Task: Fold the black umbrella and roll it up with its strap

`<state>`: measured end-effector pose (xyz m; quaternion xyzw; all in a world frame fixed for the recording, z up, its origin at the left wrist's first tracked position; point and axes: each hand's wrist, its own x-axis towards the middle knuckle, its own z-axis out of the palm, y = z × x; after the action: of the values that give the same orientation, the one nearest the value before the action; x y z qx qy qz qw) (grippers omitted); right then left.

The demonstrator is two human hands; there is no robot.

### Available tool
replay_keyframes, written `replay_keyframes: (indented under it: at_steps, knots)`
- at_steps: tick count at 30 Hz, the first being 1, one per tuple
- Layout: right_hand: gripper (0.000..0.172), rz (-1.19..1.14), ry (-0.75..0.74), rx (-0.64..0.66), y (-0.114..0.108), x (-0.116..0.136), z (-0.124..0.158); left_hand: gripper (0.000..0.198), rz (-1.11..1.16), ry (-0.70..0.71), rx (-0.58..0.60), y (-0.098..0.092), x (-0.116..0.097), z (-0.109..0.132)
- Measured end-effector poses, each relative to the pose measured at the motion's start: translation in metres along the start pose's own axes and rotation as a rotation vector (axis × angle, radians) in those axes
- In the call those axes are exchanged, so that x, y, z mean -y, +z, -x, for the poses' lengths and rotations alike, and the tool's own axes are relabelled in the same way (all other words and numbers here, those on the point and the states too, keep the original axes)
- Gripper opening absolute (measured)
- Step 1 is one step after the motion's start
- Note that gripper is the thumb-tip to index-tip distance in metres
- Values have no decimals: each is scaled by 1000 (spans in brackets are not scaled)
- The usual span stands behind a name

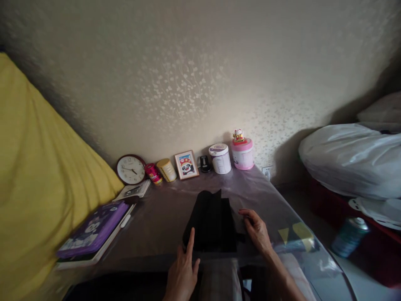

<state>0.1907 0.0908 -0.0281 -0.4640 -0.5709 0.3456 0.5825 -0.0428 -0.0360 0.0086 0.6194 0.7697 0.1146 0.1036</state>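
A black, folded piece of material (206, 221), fabric-like with an uneven top edge, lies near the front of the table. I cannot make out what kind of item it is. My left hand (184, 269) is at its lower left, the index finger stretched out along the left edge and the thumb spread apart. To the right of the black piece, my right hand (257, 230) hovers over or rests on the table with its fingers loosely bent and nothing visible in them. A small dark tab (240, 237) sticks out from the right side of the piece, short of that hand.
Along the wall stand a round clock (130, 169), a red can (153, 173), a yellow tub (166, 170), a framed panda picture (186, 165) and two lidded canisters (220, 159). Purple case (94, 230) and books lie left, beside a yellow curtain (46, 167). A spray can (349, 238) stands right.
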Motion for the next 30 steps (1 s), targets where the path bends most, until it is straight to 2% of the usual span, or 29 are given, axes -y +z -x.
replay_keyframes:
  at_steps: [3, 8, 10, 12, 15, 18, 22, 26, 28, 30]
  knots:
    - [21, 4, 6, -7, -1, 2, 1, 70, -102, -31, 2, 2, -1, -7]
    - [22, -34, 44, -1, -2, 9, 2, 72, -16, 17, -2, -7, 7, -15]
    - [22, -60, 61, -4, -3, 10, 2, 72, 84, 29, -21, -15, 10, -15]
    - [21, -69, 74, -14, -3, 9, 2, 70, 283, 15, -16, -24, 12, -16]
    - [21, -53, 60, -23, -2, 5, 2, 64, 669, -128, 82, -33, 13, -17]
    - [22, -44, 30, -26, -2, -2, 2, 45, 887, -195, 180, -39, 12, -15]
    - [26, -43, 27, -23, -1, -10, 2, 35, 963, -119, 238, -47, 4, -8]
    - [26, -42, -5, -32, -1, -12, 1, 48, 867, -94, 96, -55, -10, -5]
    - [26, -67, -1, -41, -1, -11, 1, 38, 910, -85, 69, -60, -16, -6]
    - [27, -122, 43, -41, -2, -10, 1, 23, 1020, -78, 134, -66, -19, -7]
